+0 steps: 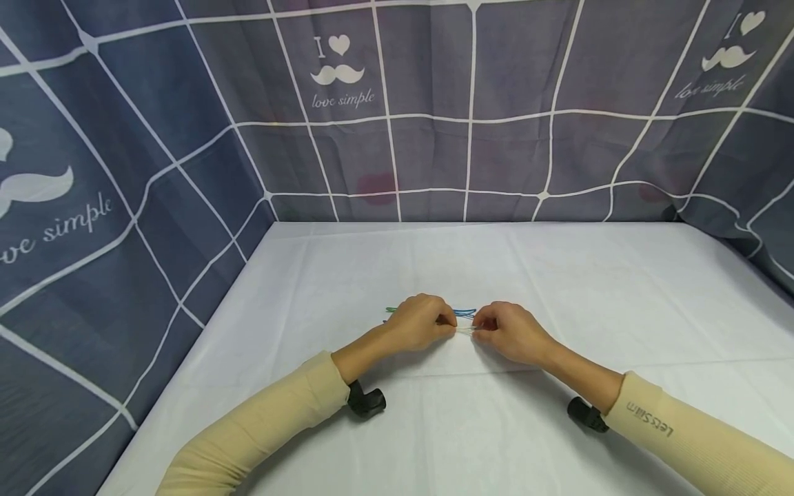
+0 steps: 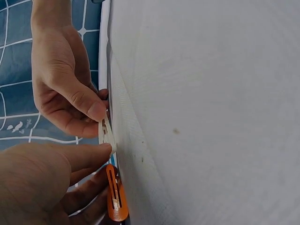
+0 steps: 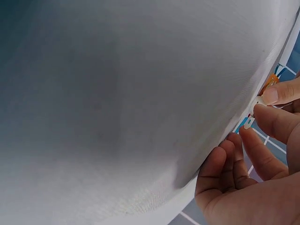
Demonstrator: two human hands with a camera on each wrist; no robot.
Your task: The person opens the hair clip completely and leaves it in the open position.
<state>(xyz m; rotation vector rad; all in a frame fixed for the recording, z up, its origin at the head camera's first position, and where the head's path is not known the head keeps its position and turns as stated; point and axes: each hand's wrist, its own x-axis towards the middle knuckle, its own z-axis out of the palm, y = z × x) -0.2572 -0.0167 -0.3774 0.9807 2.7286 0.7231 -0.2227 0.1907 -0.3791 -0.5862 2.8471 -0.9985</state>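
Note:
On the white table, both hands meet over a small white hair clip. My left hand pinches its left end and my right hand pinches its right end. In the left wrist view the white hair clip lies flat against the cloth between the thumb of my left hand and the fingertips of my right hand. An orange clip lies just beside it under my left fingers. The right wrist view shows the white hair clip and a sliver of the orange clip.
Blue clips and a green clip lie on the table just behind my hands. A dark checked curtain walls the table at the back and on both sides. The cloth has a fold line across its near part.

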